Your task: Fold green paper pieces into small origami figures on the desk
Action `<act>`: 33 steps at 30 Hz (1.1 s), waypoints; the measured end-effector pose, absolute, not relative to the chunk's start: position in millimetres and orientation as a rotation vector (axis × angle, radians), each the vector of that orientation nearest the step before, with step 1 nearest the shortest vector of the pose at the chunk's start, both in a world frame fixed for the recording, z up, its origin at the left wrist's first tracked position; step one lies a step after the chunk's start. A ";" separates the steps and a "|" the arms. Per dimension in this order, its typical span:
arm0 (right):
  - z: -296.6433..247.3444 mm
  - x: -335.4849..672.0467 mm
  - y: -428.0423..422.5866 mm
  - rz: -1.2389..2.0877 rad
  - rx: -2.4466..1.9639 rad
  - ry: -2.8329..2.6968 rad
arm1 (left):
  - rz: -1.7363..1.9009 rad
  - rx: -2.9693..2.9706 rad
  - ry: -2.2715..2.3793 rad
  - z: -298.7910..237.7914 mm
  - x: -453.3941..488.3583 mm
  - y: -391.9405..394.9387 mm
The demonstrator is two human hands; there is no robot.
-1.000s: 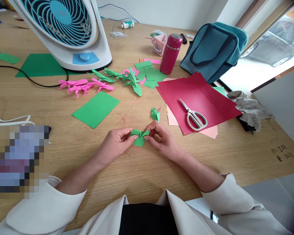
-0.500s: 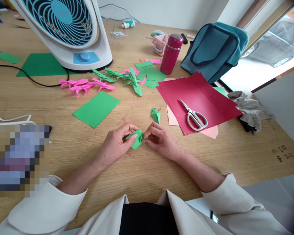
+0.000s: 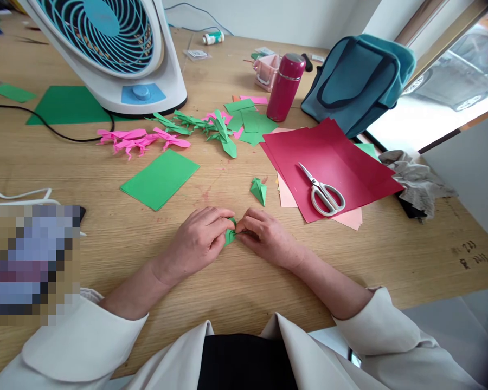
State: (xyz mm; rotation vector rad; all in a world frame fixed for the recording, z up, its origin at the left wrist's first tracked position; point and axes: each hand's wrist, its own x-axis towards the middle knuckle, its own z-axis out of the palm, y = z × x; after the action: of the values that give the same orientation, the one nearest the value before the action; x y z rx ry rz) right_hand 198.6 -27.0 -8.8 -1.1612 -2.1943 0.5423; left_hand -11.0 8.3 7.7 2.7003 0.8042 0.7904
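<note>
Between my two hands is a small piece of folded green paper [image 3: 230,236], mostly covered by my fingers. My left hand [image 3: 198,236] lies over its left side with the fingers curled onto it. From the right, my right hand [image 3: 267,238] pinches the paper's edge, thumb and fingers pressed together. Just beyond my right fingers a second folded green paper piece [image 3: 258,191] rests on the table. Farther left lies a flat stack of green paper [image 3: 160,179]. Pink paper figures [image 3: 140,141] and green paper figures [image 3: 222,135] sit in a row behind it.
White-handled scissors [image 3: 326,198] lie on red paper sheets [image 3: 361,162] at the right. A fan [image 3: 146,103] stands at the back left, a red flask [image 3: 287,86] and blue bag [image 3: 353,81] at the back right. A blurred-out object [image 3: 28,260] is at the left.
My left hand has turned over the folded green paper, its fingers now covering most of it. My right hand keeps its pinch at nearly the same spot.
</note>
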 end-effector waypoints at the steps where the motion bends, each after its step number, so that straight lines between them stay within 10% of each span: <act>1: -8.5 198.7 -27.2 0.539 -1.169 -2.197 | 0.787 2.715 0.817 6.3 -11.4 8.0; 33: 4.0 200.2 -74.7 -0.114 -1.217 -2.579 | 0.647 3.006 0.734 -9.2 -21.4 -25.7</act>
State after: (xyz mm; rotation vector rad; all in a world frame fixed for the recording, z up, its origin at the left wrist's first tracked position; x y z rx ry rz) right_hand 200.2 -74.7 4.0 -1.2174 -2.5792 -0.1144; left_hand -21.4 -25.7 -9.2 3.0056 0.7338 0.6468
